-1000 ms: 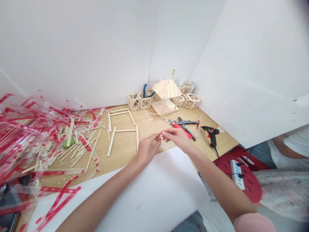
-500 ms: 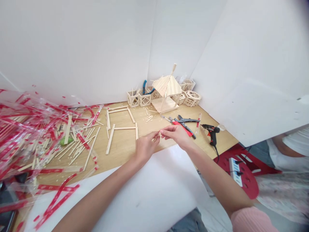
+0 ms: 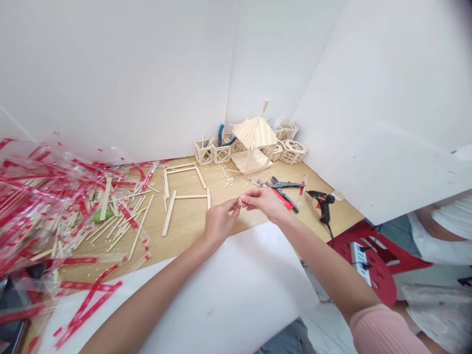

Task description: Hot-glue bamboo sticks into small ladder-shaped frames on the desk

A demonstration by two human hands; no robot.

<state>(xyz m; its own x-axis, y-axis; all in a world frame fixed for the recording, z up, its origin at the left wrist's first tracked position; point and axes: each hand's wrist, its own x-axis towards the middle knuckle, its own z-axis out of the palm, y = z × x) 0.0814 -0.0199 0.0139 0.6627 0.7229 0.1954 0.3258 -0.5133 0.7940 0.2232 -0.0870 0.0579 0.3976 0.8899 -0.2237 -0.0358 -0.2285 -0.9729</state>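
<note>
Above the table's front part, my left hand (image 3: pixel 220 219) and my right hand (image 3: pixel 266 202) meet with their fingers pinched together. A short pale wooden stick (image 3: pixel 239 201) shows between the fingertips, mostly hidden by them. Just left of my left hand lie frames of flat wooden sticks (image 3: pixel 191 196), some joined at corners. Beyond my right hand are black-handled cutters (image 3: pixel 282 184) and a red-and-black tool (image 3: pixel 283 197). A black glue gun (image 3: pixel 324 206) rests farther right with its cable hanging over the edge.
A stick-built pavilion (image 3: pixel 254 135) stands at the back beside small stick baskets (image 3: pixel 293 151), one holding blue-handled pliers (image 3: pixel 221 133). Loose sticks (image 3: pixel 129 221) and red-striped plastic wrappers (image 3: pixel 88 260) cover the left. White paper (image 3: pixel 221 285) lies in front; a power strip (image 3: pixel 360 263) sits on a red stool (image 3: pixel 385 285).
Both hands have shifted slightly left, still pinched together at the fingertips. The view has moved a little. The things on the table look the same.
</note>
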